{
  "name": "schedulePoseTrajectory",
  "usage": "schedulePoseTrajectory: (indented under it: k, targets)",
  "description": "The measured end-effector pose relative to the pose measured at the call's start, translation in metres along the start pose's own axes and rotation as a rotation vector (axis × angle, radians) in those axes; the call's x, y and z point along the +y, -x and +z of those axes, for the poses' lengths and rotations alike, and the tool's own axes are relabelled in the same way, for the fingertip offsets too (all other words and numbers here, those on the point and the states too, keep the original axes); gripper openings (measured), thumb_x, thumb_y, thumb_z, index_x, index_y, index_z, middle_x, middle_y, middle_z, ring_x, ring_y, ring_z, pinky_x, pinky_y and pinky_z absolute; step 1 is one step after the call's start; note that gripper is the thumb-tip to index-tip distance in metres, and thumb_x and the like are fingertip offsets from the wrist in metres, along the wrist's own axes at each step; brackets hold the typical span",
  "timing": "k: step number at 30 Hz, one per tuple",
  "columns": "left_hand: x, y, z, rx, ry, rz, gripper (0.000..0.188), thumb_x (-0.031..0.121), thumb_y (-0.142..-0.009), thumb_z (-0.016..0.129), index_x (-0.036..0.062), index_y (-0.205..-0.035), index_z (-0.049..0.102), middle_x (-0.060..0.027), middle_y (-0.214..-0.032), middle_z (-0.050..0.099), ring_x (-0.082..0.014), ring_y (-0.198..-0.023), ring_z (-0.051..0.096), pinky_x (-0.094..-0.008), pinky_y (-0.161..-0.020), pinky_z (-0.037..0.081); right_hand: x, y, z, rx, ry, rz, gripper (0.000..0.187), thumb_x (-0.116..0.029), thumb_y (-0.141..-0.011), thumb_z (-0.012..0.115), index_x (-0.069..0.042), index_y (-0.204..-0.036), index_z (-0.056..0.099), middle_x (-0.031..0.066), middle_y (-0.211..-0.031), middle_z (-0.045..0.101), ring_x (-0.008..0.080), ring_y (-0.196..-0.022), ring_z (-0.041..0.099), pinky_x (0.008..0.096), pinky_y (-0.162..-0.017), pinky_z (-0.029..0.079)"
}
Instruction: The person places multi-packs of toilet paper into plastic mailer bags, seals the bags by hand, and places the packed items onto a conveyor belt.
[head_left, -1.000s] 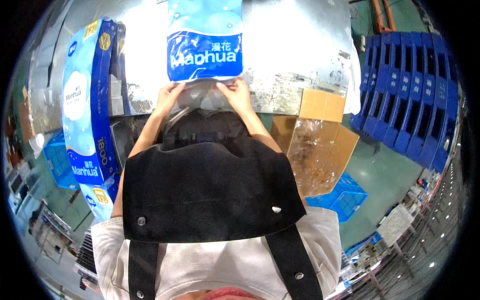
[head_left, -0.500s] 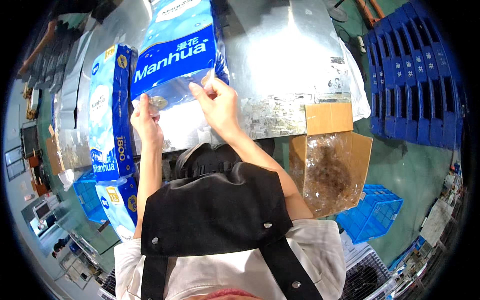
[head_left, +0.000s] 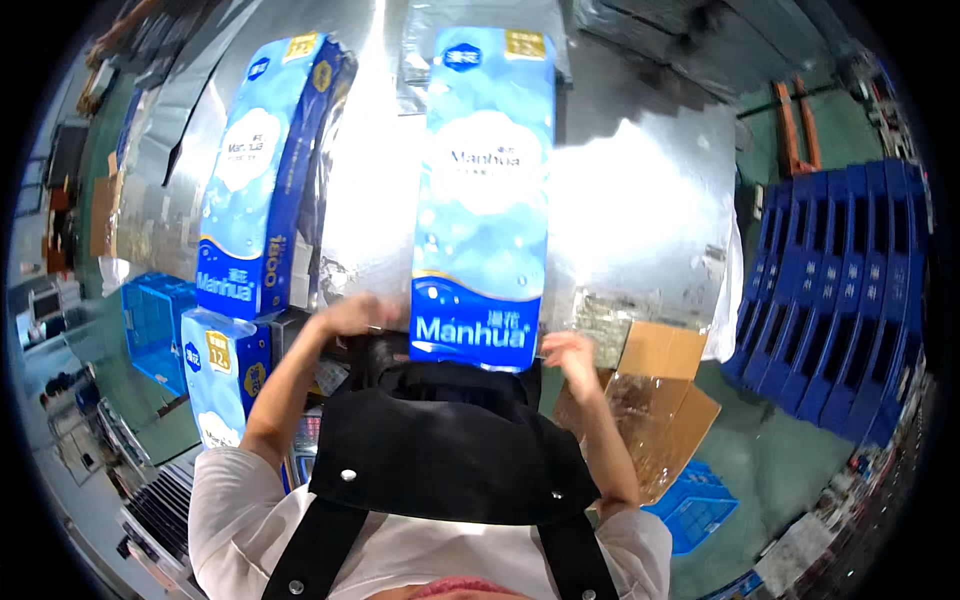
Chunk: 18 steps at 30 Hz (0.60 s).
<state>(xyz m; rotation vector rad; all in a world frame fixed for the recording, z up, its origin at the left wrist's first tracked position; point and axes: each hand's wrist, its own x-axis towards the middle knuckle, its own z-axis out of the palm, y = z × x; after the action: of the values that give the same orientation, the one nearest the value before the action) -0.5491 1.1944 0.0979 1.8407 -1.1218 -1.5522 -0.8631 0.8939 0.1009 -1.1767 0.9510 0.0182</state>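
Observation:
A long pack (head_left: 484,230) in blue and white plastic film lies lengthwise in front of me, its near end at the table's front edge. It looks like a tissue pack. Left of its near end is my left hand (head_left: 362,313), apart from it; motion smears the fingers. My right hand (head_left: 570,352) is beside the pack's near right corner, fingers loosely apart and nothing held. Whether a fingertip touches the film I cannot tell. A second long pack (head_left: 250,170) of the same look lies to the left, with another pack (head_left: 218,365) below it.
The shiny metal table (head_left: 640,230) spreads under the packs. An open cardboard box (head_left: 665,430) stands at the right front, above a blue crate (head_left: 692,507). Another blue crate (head_left: 155,330) is at the left. Stacked blue pallets (head_left: 835,295) stand far right.
Both hands have let go of the pack's clear film end and moved apart, one to each side. The pack now lies straight before me, nearer, its near end looking closed. The view has shifted.

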Motion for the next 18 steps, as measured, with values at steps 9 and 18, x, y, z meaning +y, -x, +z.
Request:
schedulePoseTrajectory:
  k: [9, 18]
  targets:
    - [0.058, -0.196, -0.258, 1.172, -0.357, 0.373, 0.026, 0.010, -0.067, 0.054, 0.0023, -0.091, 0.062, -0.0158, -0.089, 0.062, -0.0311, -0.084, 0.059, -0.0357, -0.078, 0.046, -0.291, -0.238, 0.069, 0.470, 1.117, -1.194, 0.059, -0.024, -0.078, 0.053, 0.008, -0.124, 0.032, 0.0252, -0.128, 0.034, 0.0375, -0.121, 0.028, 0.0426, -0.100, 0.023]
    - [0.107, -0.291, -0.354, 0.719, -1.101, 0.123, 0.010, 0.012, -0.071, 0.053, 0.0109, -0.075, 0.063, -0.0094, -0.079, 0.062, -0.0276, -0.079, 0.060, -0.0354, -0.066, 0.050, -0.373, -0.375, 0.154, 0.286, 1.116, -1.177, 0.030, -0.028, -0.080, 0.052, 0.000, -0.073, 0.060, 0.0199, -0.073, 0.058, 0.0361, -0.069, 0.056, 0.0426, -0.064, 0.043]
